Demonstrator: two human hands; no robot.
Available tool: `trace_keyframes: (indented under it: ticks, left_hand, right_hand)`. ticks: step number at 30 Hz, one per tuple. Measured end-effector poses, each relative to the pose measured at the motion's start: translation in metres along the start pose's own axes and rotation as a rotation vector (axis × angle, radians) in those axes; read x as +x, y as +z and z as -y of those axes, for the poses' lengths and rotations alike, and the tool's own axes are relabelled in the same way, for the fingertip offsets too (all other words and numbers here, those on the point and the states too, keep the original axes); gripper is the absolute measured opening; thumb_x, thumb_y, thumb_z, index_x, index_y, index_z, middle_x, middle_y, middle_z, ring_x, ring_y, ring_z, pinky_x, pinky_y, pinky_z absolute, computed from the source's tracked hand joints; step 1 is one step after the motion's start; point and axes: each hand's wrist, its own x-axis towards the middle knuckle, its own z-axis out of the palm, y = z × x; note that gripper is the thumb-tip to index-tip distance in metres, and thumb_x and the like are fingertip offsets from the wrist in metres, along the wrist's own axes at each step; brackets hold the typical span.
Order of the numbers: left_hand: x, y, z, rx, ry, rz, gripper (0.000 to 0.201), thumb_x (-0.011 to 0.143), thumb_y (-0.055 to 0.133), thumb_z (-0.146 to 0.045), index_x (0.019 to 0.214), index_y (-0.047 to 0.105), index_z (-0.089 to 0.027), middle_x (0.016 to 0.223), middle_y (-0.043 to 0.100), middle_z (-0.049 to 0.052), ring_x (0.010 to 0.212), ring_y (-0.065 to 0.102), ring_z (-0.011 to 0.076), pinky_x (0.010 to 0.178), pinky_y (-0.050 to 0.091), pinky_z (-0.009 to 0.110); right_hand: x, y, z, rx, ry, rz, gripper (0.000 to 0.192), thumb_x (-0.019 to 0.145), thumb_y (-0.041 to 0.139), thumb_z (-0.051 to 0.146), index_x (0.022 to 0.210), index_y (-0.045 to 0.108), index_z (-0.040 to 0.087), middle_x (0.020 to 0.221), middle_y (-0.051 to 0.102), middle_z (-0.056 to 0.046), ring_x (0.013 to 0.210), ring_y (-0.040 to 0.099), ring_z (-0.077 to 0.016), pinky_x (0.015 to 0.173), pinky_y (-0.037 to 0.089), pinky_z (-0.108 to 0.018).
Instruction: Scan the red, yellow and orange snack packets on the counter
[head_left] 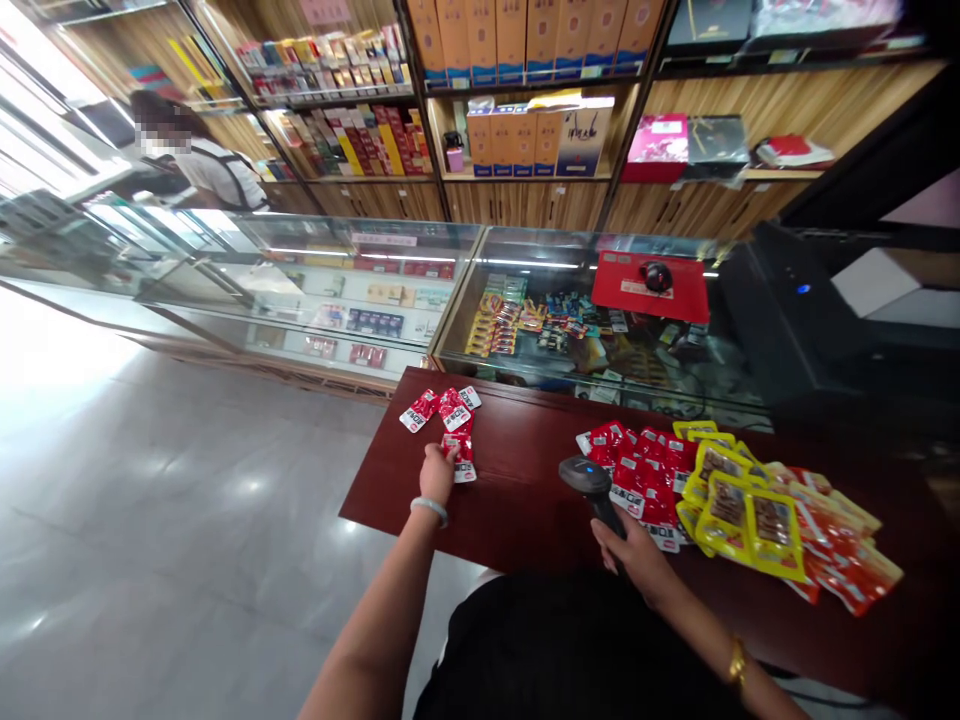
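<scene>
My left hand [437, 476], with a bracelet at the wrist, pinches the left edge of a red snack packet [463, 467] near the table's left end. Just beyond it lie several more red-and-white packets [421, 408] in a small loose group. In my right hand [631, 552] is a black barcode scanner [586, 476], gripped by its handle with the head tilted to the left. Beside the scanner spreads a pile of red packets [651, 470]. Yellow snack packets [750, 515] overlap its right side, and orange-red packets [851, 555] lie farther right.
The dark red table [517, 510] meets a glass display counter [540, 375]. On the counter glass are a red mat [619, 290] and a mouse [657, 277]. A dark machine [780, 320] stands right. Boxed shelves line the wall. A person [202, 165] is at the far left.
</scene>
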Motion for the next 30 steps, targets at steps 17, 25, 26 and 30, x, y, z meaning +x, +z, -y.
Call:
trace_keyframes:
  ticks: [17, 25, 26, 30]
  left_hand:
    - [-0.118, 0.135, -0.089, -0.74, 0.332, 0.564, 0.041, 0.069, 0.073, -0.028, 0.107, 0.06, -0.017, 0.061, 0.054, -0.007, 0.058, 0.052, 0.0092, 0.061, 0.043, 0.021]
    - [-0.111, 0.139, -0.09, -0.614, 0.279, 0.531, 0.042, 0.07, 0.073, -0.026, 0.109, 0.06, -0.018, 0.064, 0.056, -0.006, 0.063, 0.056, 0.0109, 0.067, 0.047, 0.023]
    - [-0.109, 0.141, -0.09, -0.619, 0.281, 0.528, 0.041, 0.071, 0.072, -0.024, 0.11, 0.059, -0.018, 0.064, 0.056, -0.006, 0.062, 0.056, 0.0107, 0.067, 0.047, 0.023]
    - [-0.113, 0.152, -0.096, -0.634, 0.265, 0.527, 0.038, 0.072, 0.07, -0.018, 0.109, 0.06, -0.017, 0.069, 0.061, -0.003, 0.067, 0.06, 0.0115, 0.069, 0.049, 0.023]
  right_hand:
    - [0.003, -0.055, 0.044, -0.065, -0.073, 0.078, 0.063, 0.079, 0.062, 0.059, 0.123, 0.05, 0.016, 0.046, 0.044, 0.012, 0.036, 0.042, -0.0096, 0.04, 0.034, -0.022]
    - [0.002, -0.062, 0.033, -0.058, -0.072, 0.077, 0.064, 0.078, 0.065, 0.058, 0.125, 0.052, 0.015, 0.048, 0.046, 0.01, 0.037, 0.04, -0.008, 0.039, 0.032, -0.021]
    - [0.002, -0.062, 0.033, -0.053, -0.068, 0.074, 0.065, 0.078, 0.065, 0.058, 0.125, 0.052, 0.016, 0.048, 0.046, 0.01, 0.037, 0.04, -0.008, 0.039, 0.032, -0.021]
    - [0.001, -0.06, 0.033, -0.06, -0.045, 0.072, 0.064, 0.077, 0.066, 0.058, 0.123, 0.053, 0.015, 0.048, 0.048, 0.01, 0.037, 0.042, -0.0087, 0.04, 0.035, -0.022]
